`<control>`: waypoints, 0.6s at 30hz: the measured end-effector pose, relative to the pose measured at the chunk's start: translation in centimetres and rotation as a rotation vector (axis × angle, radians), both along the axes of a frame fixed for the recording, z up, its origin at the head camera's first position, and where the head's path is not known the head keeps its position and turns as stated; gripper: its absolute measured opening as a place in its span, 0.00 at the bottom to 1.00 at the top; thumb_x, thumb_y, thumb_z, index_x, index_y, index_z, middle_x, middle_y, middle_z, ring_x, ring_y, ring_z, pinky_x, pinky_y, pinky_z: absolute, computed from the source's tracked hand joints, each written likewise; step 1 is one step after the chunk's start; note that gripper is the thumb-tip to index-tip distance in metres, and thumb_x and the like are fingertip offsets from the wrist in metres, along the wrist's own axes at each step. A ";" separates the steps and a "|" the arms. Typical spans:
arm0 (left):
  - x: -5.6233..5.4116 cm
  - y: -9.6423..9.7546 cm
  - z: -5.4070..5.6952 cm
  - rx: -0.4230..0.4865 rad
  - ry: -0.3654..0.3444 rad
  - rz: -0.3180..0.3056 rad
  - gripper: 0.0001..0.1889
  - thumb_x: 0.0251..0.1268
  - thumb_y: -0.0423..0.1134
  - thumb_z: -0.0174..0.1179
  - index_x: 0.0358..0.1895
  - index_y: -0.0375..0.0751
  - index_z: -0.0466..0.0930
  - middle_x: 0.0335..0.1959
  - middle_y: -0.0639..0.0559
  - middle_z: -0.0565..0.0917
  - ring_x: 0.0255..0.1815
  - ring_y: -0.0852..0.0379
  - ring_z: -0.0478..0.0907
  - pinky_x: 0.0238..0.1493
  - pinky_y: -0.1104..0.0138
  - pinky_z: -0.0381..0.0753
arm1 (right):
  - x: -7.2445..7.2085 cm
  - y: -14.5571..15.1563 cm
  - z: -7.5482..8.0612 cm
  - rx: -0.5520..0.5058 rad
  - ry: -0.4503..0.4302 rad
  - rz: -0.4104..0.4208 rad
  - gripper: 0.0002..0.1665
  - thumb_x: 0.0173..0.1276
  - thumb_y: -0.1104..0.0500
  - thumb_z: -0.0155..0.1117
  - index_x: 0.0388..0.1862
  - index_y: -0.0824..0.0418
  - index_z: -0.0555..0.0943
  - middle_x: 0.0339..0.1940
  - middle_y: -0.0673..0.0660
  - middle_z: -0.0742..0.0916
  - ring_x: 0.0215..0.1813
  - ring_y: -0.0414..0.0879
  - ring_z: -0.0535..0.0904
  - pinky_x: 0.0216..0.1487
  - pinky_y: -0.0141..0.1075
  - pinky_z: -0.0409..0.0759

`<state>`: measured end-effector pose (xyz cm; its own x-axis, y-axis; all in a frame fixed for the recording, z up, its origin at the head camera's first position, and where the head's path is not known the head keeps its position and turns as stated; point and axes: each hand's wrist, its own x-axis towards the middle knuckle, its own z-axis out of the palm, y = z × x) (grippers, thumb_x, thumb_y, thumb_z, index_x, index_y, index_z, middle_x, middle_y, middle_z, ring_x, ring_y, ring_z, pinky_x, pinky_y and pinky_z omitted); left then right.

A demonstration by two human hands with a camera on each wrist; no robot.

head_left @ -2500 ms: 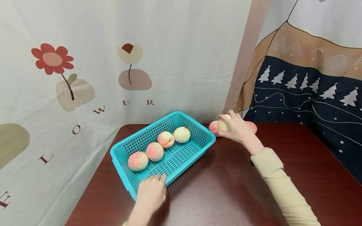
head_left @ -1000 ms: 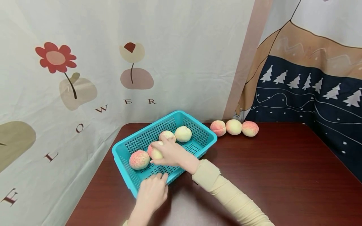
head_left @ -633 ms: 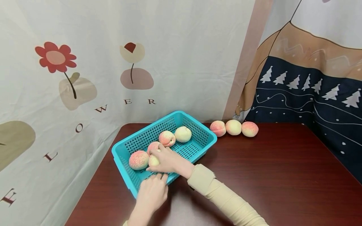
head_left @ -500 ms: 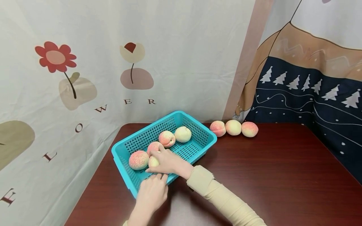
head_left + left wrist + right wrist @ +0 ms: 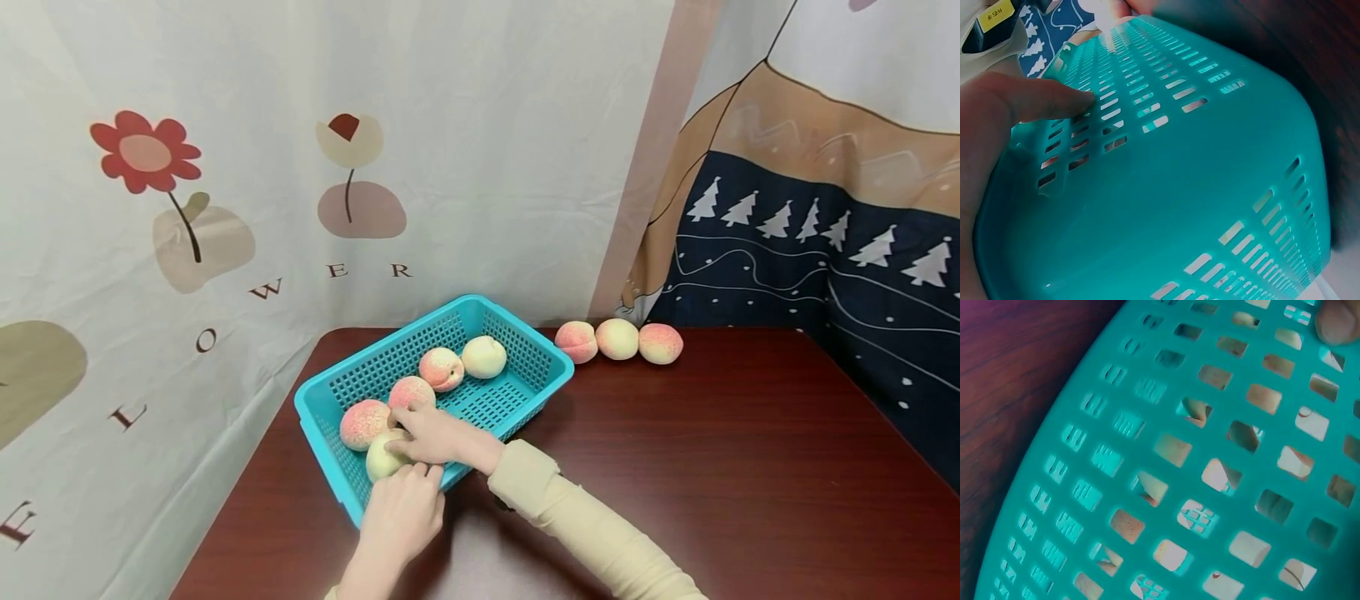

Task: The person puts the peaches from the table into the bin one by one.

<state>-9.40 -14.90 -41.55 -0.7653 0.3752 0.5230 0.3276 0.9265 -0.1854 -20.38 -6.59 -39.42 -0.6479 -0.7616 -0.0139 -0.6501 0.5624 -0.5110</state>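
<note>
While the left hand grips the near rim of the blue basket in the head view, the pale peach inside, beside a pink peach, could roll if the right hand nudges it; unlike half a second ago, those loosened fingers seem only to touch it. The left wrist view shows the left hand against the outer wall; perforated wall fills most of the right wrist view.

Turquoise basket, peaches — speckled pink, cream
</note>
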 end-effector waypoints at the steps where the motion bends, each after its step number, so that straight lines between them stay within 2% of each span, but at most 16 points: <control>1: 0.0 0.0 0.0 -0.001 0.000 -0.001 0.12 0.36 0.37 0.67 0.21 0.43 0.71 0.16 0.53 0.72 0.17 0.55 0.74 0.14 0.64 0.68 | 0.0 -0.1 0.0 0.008 0.003 0.009 0.16 0.71 0.47 0.53 0.51 0.55 0.73 0.36 0.51 0.74 0.32 0.38 0.70 0.31 0.26 0.68; 5: -0.1 0.0 -0.2 -0.007 -0.019 0.010 0.11 0.37 0.37 0.67 0.21 0.43 0.71 0.16 0.53 0.73 0.18 0.55 0.74 0.15 0.64 0.69 | 0.0 -0.2 0.1 0.015 -0.003 0.009 0.16 0.71 0.48 0.54 0.51 0.55 0.73 0.33 0.49 0.76 0.33 0.37 0.71 0.32 0.26 0.68; 9: -0.1 0.0 -0.2 -0.008 -0.033 0.016 0.11 0.38 0.37 0.67 0.21 0.43 0.71 0.16 0.53 0.72 0.18 0.55 0.74 0.15 0.65 0.69 | 0.0 -0.1 0.0 0.024 -0.005 0.003 0.15 0.71 0.47 0.53 0.51 0.54 0.74 0.35 0.49 0.76 0.35 0.38 0.71 0.33 0.26 0.69; 18: -0.2 0.0 -0.2 -0.005 -0.032 0.004 0.12 0.38 0.37 0.67 0.21 0.43 0.71 0.15 0.54 0.71 0.18 0.56 0.74 0.15 0.65 0.69 | 0.0 0.1 0.1 0.073 0.034 0.004 0.17 0.72 0.46 0.51 0.52 0.53 0.73 0.46 0.53 0.78 0.37 0.39 0.72 0.35 0.28 0.70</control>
<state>-9.58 -14.86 -41.73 -0.7830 0.3749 0.4963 0.3301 0.9268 -0.1792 -20.41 -6.54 -39.30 -0.6462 -0.7617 -0.0476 -0.6683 0.5949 -0.4466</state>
